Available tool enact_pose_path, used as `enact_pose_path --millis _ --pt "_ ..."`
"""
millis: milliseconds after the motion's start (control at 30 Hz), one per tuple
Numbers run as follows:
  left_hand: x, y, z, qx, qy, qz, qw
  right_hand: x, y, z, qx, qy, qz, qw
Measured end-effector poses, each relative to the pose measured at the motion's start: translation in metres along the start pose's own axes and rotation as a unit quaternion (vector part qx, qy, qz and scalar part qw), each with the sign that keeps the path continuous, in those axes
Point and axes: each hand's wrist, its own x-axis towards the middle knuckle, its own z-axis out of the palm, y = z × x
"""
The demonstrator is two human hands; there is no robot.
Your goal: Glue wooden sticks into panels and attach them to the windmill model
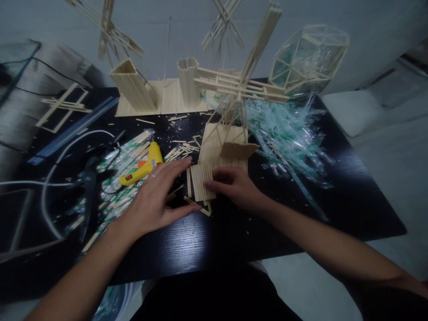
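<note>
At the black table (361, 209), the right hand (238, 188) is pinching a small stick panel (200, 182) by its three o'clock edge; the left hand (156, 189) is gaping wide at nine. A yellow glue gun (154, 155) is lying at ten o'clock.

No words, brand names or numbers can be read. Green print runs over the heap of clear wrappers (281, 129) at the right of the counter (341, 214) – with small round black-and-white marks among the green, too tiny to make out. Similar green printing shows on the wrapped sticks (117, 196) at the left, equally illegible. The yellow glue gun (154, 154) carries a small pale label (154, 163) on its side – its lettering is too small and blurred to read.
</note>
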Motion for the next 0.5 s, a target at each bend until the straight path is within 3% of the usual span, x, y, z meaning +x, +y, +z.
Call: enact_pose_path --millis 300,500 --pt "-0.0039 0.0022 0.0006 -0.029 0.009 0.016 0.999 -0.0013 -0.0027 0.0015 0.020 0.003 0.018 1.000" --pt "-0.0031 0.0042 0.0023 -0.061 0.016 -0.011 0.998 -0.0003 -0.0008 0.0009 0.017 -0.002 0.007 1.000"
